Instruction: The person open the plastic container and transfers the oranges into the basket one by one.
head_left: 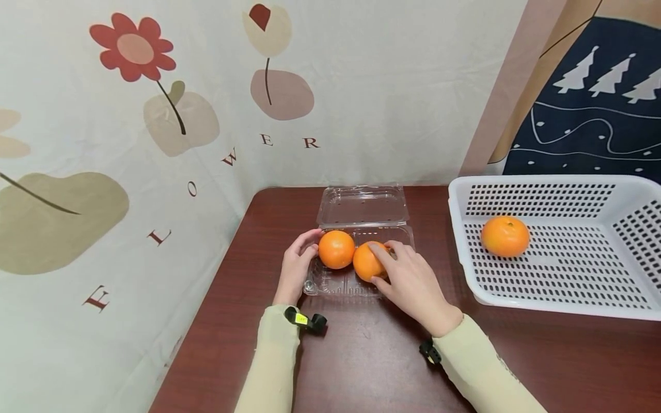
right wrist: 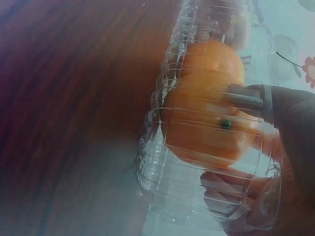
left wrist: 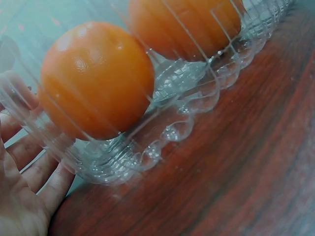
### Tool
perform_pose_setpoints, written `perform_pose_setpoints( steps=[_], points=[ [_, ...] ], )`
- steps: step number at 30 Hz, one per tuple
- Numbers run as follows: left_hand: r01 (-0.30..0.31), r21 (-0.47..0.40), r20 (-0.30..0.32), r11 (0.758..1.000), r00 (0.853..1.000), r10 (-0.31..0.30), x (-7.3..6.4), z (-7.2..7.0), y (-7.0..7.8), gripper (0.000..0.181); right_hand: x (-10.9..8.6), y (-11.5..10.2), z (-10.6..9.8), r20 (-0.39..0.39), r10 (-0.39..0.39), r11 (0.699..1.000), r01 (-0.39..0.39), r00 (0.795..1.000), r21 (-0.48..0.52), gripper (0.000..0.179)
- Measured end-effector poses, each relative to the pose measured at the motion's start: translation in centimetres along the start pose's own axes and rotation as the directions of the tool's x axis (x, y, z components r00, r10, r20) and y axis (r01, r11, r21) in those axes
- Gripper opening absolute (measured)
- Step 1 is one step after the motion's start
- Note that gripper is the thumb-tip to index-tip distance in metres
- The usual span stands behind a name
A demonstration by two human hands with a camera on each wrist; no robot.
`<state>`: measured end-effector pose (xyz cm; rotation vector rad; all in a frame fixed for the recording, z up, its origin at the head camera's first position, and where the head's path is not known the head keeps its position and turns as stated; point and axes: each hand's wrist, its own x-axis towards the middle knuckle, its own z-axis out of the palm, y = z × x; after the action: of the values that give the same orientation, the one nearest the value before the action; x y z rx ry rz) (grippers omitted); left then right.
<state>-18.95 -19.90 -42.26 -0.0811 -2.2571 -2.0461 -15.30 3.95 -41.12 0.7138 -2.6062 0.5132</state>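
An orange [head_left: 365,265] sits in the box [head_left: 335,284], grasped by the right hand [head_left: 413,281], with a second orange [head_left: 336,250] at its ten o'clock. The left hand [head_left: 296,268], fingers loosely extended, touches the box at nine o'clock; the basket [head_left: 568,310] lies at three.

A reddish-brown wood-grain counter [head_left: 361,361] stands before a pale cloth backdrop [head_left: 392,86] printed with a red, round-petalled flower [head_left: 135,49], a cream tulip-like bloom [head_left: 276,37] with a dark red centre, and rounded olive, beige and pink blobs [head_left: 62,235]. Dark red capitals [head_left: 308,143] spell "FLOWER" in a curve. Farther right are a dusty-pink stripe [head_left: 508,97] and a navy panel [head_left: 578,126] with white fir trees [head_left: 578,73].
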Motion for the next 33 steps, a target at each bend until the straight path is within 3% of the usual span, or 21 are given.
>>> perform_pose_setpoints(
  steps=[12, 17, 22, 33],
  points=[
    [0.009, -0.005, 0.008, 1.0, 1.0, -0.009, -0.1, 0.1, 0.1, 0.033, -0.1, 0.0, 0.1, 0.017, 0.004, 0.997, -0.005, 1.0, 0.079, 0.062],
    [0.026, -0.014, 0.001, 1.0, 1.0, -0.026, 0.4, -0.2, -0.9, 0.031, 0.0, 0.0, 0.1, 0.032, 0.011, 0.996, -0.014, 0.999, 0.088, 0.062],
    [0.003, -0.018, -0.011, 1.0, 1.0, -0.003, 0.8, -0.4, -2.1, 0.031, 0.1, -0.1, 0.2, 0.06, 0.035, 0.995, -0.041, 0.998, 0.093, 0.063],
    [-0.005, -0.01, -0.018, 1.0, 1.0, 0.005, 0.9, -0.3, -2.2, 0.03, 0.1, 0.0, 0.3, 0.083, 0.033, 0.993, -0.042, 0.996, 0.113, 0.062]
  ],
)
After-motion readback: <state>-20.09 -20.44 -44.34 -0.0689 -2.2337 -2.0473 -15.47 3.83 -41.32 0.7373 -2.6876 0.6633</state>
